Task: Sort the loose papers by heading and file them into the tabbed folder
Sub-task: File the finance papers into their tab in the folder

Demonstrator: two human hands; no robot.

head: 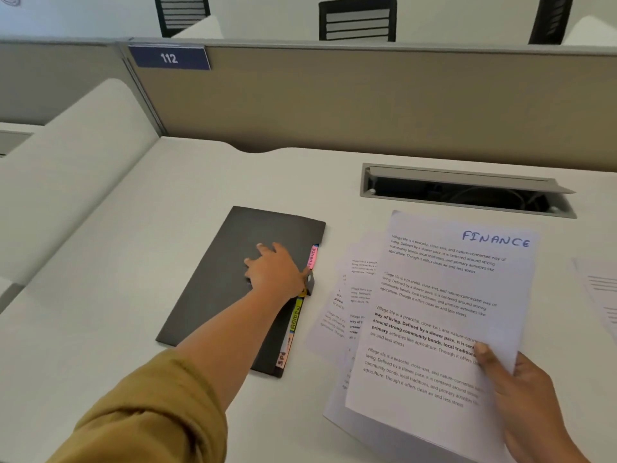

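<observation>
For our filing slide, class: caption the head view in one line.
Left hand rests on the closed tabbed folder; right hand holds the FINANCE sheet.

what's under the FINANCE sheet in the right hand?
Under the FINANCE sheet, pinched by the right hand, more printed sheets fan out past its left and bottom edges. Their headings are covered; count unclear.

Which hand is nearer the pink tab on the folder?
Left. The left hand lies on the folder, right beside the pink tab; the right hand grips the FINANCE sheet, farther right.
</observation>
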